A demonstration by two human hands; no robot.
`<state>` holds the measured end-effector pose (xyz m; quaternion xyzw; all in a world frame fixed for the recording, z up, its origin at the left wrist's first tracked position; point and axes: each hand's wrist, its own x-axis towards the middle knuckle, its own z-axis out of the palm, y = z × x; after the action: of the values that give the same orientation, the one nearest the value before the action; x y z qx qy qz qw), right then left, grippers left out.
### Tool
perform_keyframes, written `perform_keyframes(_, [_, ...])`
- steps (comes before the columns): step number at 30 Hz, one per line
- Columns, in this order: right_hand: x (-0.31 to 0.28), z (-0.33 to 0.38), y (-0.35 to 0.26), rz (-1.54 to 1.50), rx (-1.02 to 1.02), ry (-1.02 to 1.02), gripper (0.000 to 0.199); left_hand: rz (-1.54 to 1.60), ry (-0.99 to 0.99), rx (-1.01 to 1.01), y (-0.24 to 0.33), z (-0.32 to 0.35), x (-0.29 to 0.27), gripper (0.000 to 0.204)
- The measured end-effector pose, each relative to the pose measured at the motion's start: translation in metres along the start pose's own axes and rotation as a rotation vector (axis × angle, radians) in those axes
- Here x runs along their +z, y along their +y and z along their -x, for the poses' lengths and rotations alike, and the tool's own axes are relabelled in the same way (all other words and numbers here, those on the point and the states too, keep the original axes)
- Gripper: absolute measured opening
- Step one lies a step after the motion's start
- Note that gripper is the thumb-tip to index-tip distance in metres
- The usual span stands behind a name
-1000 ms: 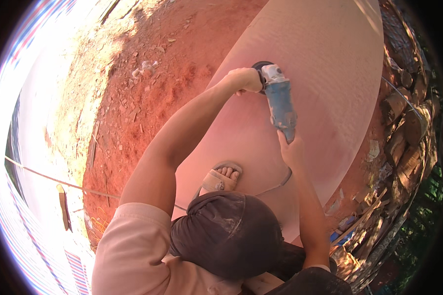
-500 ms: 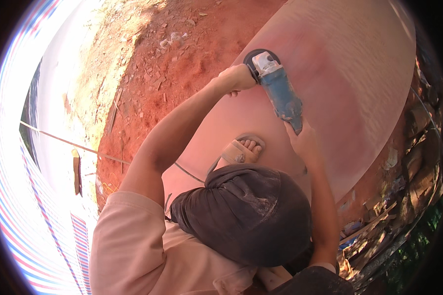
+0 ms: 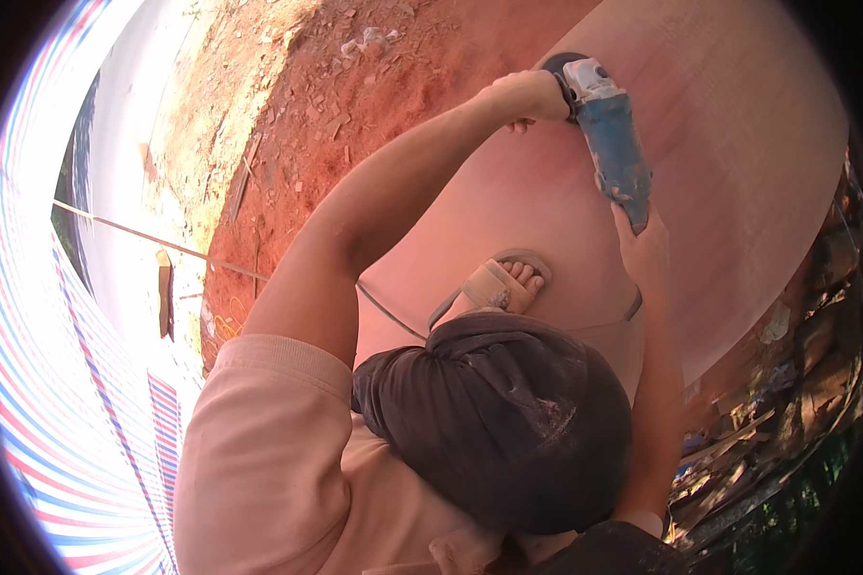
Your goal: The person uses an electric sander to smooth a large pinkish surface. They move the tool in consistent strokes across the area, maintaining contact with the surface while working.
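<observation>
"What can't we see at the hands?"

"A side handle, if there is one, lies hidden inside the left hand (image 3: 532, 97), clenched in a fist beside the tool's head. The right hand (image 3: 645, 247) is wrapped around the narrow tail of a scuffed blue angle grinder with a pale metal head (image 3: 612, 134), its fingers partly covered by the tool and its own thumb side."

"And which way does the grinder point?"

"Head away from the person and slightly left, tail back toward the right wrist; its long axis slants from upper left to lower right. Under the head sits a round black disc (image 3: 563, 67), partly blocked from view. Whether it is turning, the frame cannot tell."

"Where is this?"

"Over the left side of a broad, smooth tan slab with reddish smears (image 3: 767, 211), cut off at the top. A foot in a tan-strapped sandal (image 3: 499, 283) rests on it, partly masked by a dusty, rounded mass of dark cloth (image 3: 508, 422)."

"Farther out?"

"Red earth strewn with chips (image 3: 355, 144) at left, glare-washed striped sheeting (image 3: 67, 412) beyond, and blurred wood scraps (image 3: 786, 383) at right."
</observation>
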<state>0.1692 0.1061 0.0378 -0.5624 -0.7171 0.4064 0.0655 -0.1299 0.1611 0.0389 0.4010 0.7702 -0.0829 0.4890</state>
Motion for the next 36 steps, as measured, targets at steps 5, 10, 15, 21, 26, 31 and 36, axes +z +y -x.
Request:
perform_keyframes(5, [0.004,-0.055,-0.016,0.005,0.036,0.02,0.05,0.006,0.064,0.157,0.015,-0.047,-0.054,0.026])
perform_keyframes(10, [0.011,-0.039,-0.024,-0.001,-0.039,0.006,0.049,0.035,0.016,0.118,-0.015,-0.03,-0.037,0.032])
perform_keyframes(15, [0.006,0.014,-0.019,0.156,-0.033,-0.206,0.045,0.105,-0.01,-0.005,-0.06,0.025,0.02,0.041])
perform_keyframes(21, [0.063,0.085,-0.017,0.177,-0.255,-0.447,0.043,0.425,0.084,-0.181,-0.176,0.149,0.114,0.059])
perform_keyframes(26, [0.078,0.111,-0.009,0.212,-0.317,-0.421,0.044,0.438,0.112,-0.177,-0.192,0.17,0.138,0.057])
perform_keyframes(31, [0.031,0.064,0.002,0.108,-0.135,-0.265,0.048,0.282,0.056,-0.015,-0.122,0.092,0.089,0.05])
perform_keyframes(36, [0.01,0.007,-0.002,0.047,-0.102,-0.073,0.045,0.033,0.084,0.045,-0.046,0.015,0.017,0.054])
